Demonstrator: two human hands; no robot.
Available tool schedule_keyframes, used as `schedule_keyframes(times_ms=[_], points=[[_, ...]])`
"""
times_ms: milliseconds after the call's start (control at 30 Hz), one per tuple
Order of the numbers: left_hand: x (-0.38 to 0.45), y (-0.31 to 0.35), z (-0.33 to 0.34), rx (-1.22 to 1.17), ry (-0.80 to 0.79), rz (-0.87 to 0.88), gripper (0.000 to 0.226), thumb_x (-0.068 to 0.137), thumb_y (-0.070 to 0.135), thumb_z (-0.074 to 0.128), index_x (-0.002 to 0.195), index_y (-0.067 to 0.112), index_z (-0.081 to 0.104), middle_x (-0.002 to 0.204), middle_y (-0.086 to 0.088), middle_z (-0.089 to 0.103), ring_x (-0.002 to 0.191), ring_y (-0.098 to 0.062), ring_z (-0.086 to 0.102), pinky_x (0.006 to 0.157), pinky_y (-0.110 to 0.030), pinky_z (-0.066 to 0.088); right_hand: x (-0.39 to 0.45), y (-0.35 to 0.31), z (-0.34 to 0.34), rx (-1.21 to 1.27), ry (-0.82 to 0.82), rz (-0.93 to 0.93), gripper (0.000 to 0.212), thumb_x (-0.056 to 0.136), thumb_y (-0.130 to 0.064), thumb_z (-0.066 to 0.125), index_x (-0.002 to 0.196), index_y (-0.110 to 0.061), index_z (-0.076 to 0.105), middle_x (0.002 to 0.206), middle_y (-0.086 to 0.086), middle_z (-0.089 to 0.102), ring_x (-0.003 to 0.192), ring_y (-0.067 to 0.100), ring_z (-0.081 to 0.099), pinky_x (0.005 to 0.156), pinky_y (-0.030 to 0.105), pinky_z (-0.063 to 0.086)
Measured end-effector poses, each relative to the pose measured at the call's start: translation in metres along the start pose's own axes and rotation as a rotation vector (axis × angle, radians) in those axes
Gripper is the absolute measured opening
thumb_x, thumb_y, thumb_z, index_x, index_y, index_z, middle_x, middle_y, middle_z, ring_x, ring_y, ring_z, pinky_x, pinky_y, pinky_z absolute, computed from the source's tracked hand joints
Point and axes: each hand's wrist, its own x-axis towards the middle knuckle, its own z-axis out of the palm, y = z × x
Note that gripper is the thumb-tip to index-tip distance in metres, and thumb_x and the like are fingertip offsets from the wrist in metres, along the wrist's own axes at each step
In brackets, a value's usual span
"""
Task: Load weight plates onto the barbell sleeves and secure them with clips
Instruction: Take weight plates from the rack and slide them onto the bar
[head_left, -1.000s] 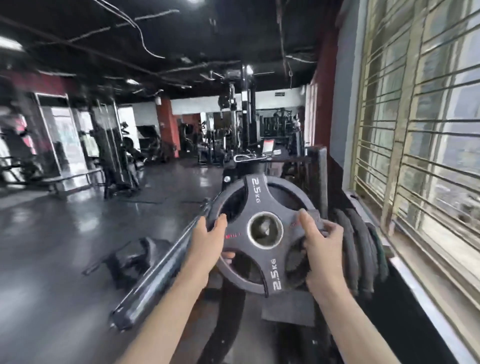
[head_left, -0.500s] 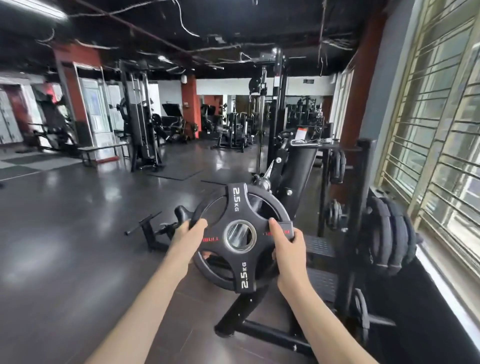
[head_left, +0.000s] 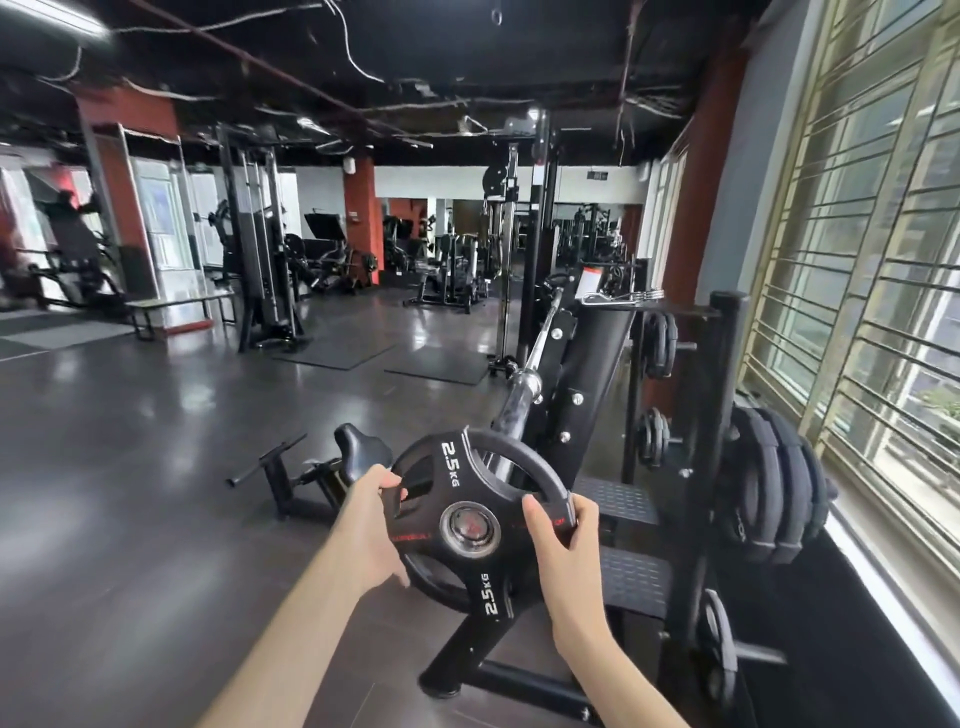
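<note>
I hold a black 2.5 kg weight plate (head_left: 470, 499) upright in front of me, its centre hole facing me. My left hand (head_left: 371, 525) grips its left rim and my right hand (head_left: 563, 545) grips its right rim. Behind the plate the barbell (head_left: 524, 382) runs away from me on a black rack. Its dark near sleeve lines up with the plate's hole, where a metal end shows. I cannot tell how far the sleeve sits in the hole. No clip is in my hands.
A plate tree (head_left: 719, 415) with several black plates (head_left: 774, 488) stands to the right, beside the barred window (head_left: 872, 260). A low black bench attachment (head_left: 317, 467) lies on the floor to the left. Gym machines stand at the back.
The view has swung left and steadied. The plate came in line with the barbell's near sleeve, which now shows straight behind it. Both hands keep their grip on the rim.
</note>
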Motion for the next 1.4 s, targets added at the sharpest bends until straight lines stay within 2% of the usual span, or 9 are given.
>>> schedule_keyframes(times_ms=[200,267,300,367,433,600,867,1033,1400], points=[[0.039,0.016,0.015,0.099,-0.158,0.031,0.016,0.095,0.026,0.063,0.106,0.028,0.074,0.115,-0.005,0.074,0.116,-0.03,0.065,0.095,-0.041,0.049,0.054,0.012,-0.003,-0.096,-0.047,0.059,0.033,0.078,-0.062,0.069,0.1,-0.046,0.05,0.115,0.003,0.065,0.107,0.02,0.066,0.099,0.046,0.053],[0.055,0.027,0.035,0.144,-0.142,0.034,0.07,0.089,0.006,0.073,0.137,0.051,0.052,0.149,-0.003,0.051,0.119,-0.021,0.061,0.091,-0.02,0.05,0.078,0.018,-0.006,-0.114,-0.084,0.119,0.031,0.084,-0.058,0.067,0.105,-0.04,0.052,0.116,0.004,0.067,0.109,0.02,0.066,0.103,0.047,0.051],[0.068,0.032,0.043,0.154,-0.074,0.076,0.076,0.091,0.001,0.07,0.146,0.045,0.041,0.155,-0.003,0.04,0.115,-0.016,0.059,0.086,-0.012,0.049,0.09,0.022,-0.008,-0.118,-0.089,0.153,0.029,0.089,-0.053,0.065,0.107,-0.034,0.053,0.115,0.003,0.068,0.109,0.02,0.066,0.104,0.046,0.05],[0.087,0.045,0.063,0.22,-0.057,0.156,0.052,0.093,0.03,0.072,0.137,0.024,0.045,0.159,-0.006,0.03,0.133,-0.023,0.046,0.108,-0.032,0.044,0.115,0.031,-0.01,-0.127,-0.072,0.212,0.025,0.093,-0.048,0.063,0.108,-0.03,0.054,0.115,0.0,0.069,0.109,0.018,0.066,0.105,0.047,0.049],[0.11,0.055,0.083,0.287,-0.071,0.13,0.067,0.081,0.062,0.072,0.127,0.022,0.044,0.159,-0.004,0.028,0.147,-0.03,0.026,0.116,-0.056,0.025,0.14,0.035,-0.009,-0.138,-0.051,0.249,0.023,0.094,-0.048,0.062,0.106,-0.03,0.054,0.113,-0.003,0.067,0.106,0.015,0.063,0.106,0.05,0.047],[0.186,0.064,0.104,0.364,-0.004,0.181,0.1,0.064,0.085,0.066,0.139,0.025,0.038,0.16,-0.002,0.024,0.148,-0.032,0.024,0.114,-0.062,0.027,0.213,0.038,-0.007,-0.186,-0.057,0.269,0.024,0.095,-0.045,0.062,0.107,-0.026,0.055,0.109,-0.008,0.063,0.096,0.007,0.057,0.106,0.049,0.046],[0.272,0.074,0.136,0.317,0.098,0.179,0.07,0.075,0.079,0.062,0.119,0.028,0.04,0.14,-0.003,0.04,0.138,-0.032,0.036,0.109,-0.052,0.035,0.302,0.039,0.002,-0.223,-0.006,0.298,0.027,0.096,-0.044,0.062,0.11,-0.021,0.056,0.104,-0.006,0.064,0.088,0.004,0.055,0.101,0.047,0.05],[0.315,0.087,0.152,0.387,0.112,0.213,0.068,0.081,0.073,0.062,0.123,0.022,0.046,0.123,-0.002,0.042,0.108,-0.025,0.041,0.1,-0.045,0.04,0.334,0.044,0.012,-0.191,0.061,0.335,0.031,0.097,-0.042,0.061,0.116,-0.018,0.055,0.107,0.001,0.064,0.093,0.012,0.059,0.101,0.053,0.049],[0.343,0.099,0.158,0.421,0.04,0.155,0.071,0.078,0.077,0.061,0.12,0.023,0.042,0.127,0.0,0.037,0.123,-0.027,0.041,0.108,-0.05,0.036,0.355,0.042,0.019,-0.204,0.124,0.339,0.032,0.096,-0.043,0.063,0.12,-0.024,0.053,0.118,-0.001,0.061,0.097,0.019,0.056,0.102,0.05,0.048]])
